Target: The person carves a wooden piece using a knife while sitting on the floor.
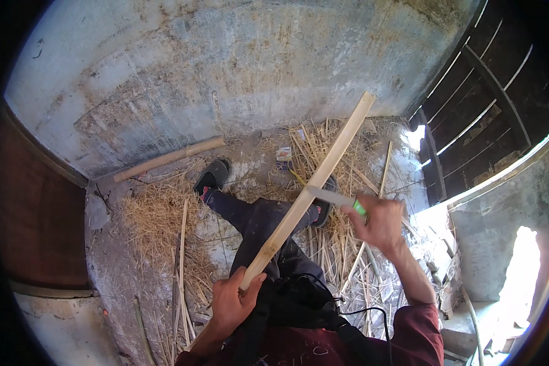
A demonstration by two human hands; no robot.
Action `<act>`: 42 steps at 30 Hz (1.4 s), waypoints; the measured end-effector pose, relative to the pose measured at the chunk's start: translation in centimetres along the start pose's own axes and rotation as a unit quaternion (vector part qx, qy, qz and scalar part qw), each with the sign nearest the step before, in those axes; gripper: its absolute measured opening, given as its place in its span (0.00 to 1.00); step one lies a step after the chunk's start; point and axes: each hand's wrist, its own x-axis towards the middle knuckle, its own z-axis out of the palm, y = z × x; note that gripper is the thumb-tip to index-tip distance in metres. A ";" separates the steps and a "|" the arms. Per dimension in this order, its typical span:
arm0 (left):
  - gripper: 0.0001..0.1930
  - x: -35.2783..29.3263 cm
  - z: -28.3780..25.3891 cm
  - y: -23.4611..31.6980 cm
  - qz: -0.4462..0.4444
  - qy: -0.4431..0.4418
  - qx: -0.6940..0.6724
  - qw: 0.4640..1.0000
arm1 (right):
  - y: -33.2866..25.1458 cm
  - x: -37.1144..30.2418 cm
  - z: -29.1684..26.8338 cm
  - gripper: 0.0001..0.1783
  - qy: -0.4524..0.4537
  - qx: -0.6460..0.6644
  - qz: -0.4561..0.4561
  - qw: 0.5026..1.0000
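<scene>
While the left hand (232, 300) is gripping the near end of a long pale wooden strip (297, 210), the right hand (380, 222) is grasping a green-handled knife (333, 196), its blade reaching over the strip's middle. The strip is slanting up and rightward above the person's legs (229, 210); around them, loose shavings (155, 213) are littering the floor (121, 262), and a round pole (169, 159) is lying by the stained wall (165, 85).

Long pale bamboo strip (288, 223), slanting away rightward, green-handled knife (333, 196), blade at strip's middle
</scene>
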 end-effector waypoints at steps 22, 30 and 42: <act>0.16 -1.0 -0.1 -0.9 -0.025 -0.008 -0.010 1.000 | 2.9 1.1 0.3 0.25 0.006 -0.002 0.053 0.999; 0.16 -0.9 -0.5 -0.4 -0.012 -0.007 0.002 1.000 | 4.0 1.9 -0.1 0.25 0.012 -0.004 0.036 0.999; 0.15 -1.3 -0.2 -0.9 -0.045 -0.036 -0.017 0.998 | 4.3 2.1 -0.3 0.24 0.014 0.004 -0.007 1.000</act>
